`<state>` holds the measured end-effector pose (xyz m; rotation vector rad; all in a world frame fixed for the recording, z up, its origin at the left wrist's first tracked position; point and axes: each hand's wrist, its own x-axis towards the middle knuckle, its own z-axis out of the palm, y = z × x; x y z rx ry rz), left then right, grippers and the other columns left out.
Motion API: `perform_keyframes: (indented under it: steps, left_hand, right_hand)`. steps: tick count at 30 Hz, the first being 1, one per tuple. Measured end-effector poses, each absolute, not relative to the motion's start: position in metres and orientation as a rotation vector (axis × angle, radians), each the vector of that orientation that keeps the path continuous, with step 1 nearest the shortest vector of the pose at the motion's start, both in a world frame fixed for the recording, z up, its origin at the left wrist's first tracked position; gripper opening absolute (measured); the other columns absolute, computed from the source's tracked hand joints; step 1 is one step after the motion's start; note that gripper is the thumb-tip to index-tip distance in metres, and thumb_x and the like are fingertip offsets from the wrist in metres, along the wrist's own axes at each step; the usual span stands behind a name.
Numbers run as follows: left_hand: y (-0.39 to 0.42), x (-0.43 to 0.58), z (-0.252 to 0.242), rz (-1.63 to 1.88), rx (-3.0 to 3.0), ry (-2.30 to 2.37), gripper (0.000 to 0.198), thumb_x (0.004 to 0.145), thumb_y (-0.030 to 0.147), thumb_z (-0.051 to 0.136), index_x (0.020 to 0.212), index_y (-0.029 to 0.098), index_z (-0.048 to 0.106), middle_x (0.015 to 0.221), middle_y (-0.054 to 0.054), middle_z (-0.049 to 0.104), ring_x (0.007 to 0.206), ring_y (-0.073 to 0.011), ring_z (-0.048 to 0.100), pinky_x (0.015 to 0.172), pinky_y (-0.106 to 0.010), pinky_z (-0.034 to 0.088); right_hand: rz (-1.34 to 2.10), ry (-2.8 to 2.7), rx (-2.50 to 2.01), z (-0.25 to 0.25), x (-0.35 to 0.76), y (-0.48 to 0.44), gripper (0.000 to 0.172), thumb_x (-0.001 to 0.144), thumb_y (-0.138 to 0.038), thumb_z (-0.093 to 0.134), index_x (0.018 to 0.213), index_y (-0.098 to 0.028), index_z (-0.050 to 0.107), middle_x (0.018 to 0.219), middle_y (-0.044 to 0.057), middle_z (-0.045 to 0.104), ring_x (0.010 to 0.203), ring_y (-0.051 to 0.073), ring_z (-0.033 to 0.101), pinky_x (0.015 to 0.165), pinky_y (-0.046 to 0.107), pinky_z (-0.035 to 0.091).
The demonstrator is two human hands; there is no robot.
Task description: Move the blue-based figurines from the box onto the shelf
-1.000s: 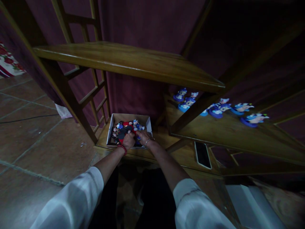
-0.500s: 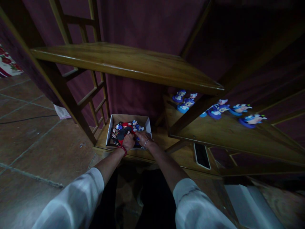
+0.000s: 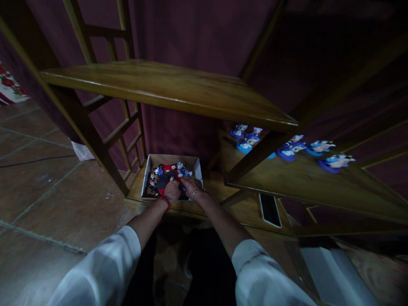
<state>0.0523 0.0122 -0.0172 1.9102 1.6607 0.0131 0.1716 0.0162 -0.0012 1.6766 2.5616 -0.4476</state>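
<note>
A shallow white cardboard box (image 3: 200,170) sits on the low wooden shelf, filled with small toy figurines (image 3: 162,182) in red, black and blue. My left hand (image 3: 172,192), with a red bead bracelet at its wrist, is inside the box near the front, its fingers curled down among the figurines. Close beside it, my right hand (image 3: 190,187), wearing a silver bracelet, reaches in with bent fingers over blue figurines. Both hands' fingertips are largely hidden, and what they grip is too small and dark to name.
Blue and purple figurines (image 3: 291,149) stand on a middle shelf (image 3: 280,185) at right. A phone (image 3: 270,209) lies on the low shelf. An upper shelf board (image 3: 159,83) juts out above the box. Wooden lattice (image 3: 123,127) rises at left. A thin cable (image 3: 38,160) crosses the tiled floor.
The view has shifted very slightly. Both hands stay in the box in almost the same place, close together among the figurines.
</note>
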Motion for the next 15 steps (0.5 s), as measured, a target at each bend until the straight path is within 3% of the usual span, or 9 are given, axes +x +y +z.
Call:
perform_keyframes:
  steps: [15]
  left_hand:
    - [0.008, 0.052, -0.014, 0.041, 1.922, 1.674, 0.029, 0.074, 0.007, 0.039, 0.097, 0.012, 0.056, 0.098, -0.013, 0.061, 0.096, -0.0180, 0.056, 0.080, -0.023, 0.042]
  right_hand:
    - [-0.437, 2.530, 1.650, 0.013, 0.167, 0.013, 0.049, 0.063, -0.002, 0.050, 0.108, -0.021, 0.050, 0.095, 0.007, 0.063, 0.088, 0.022, 0.058, 0.069, 0.027, 0.042]
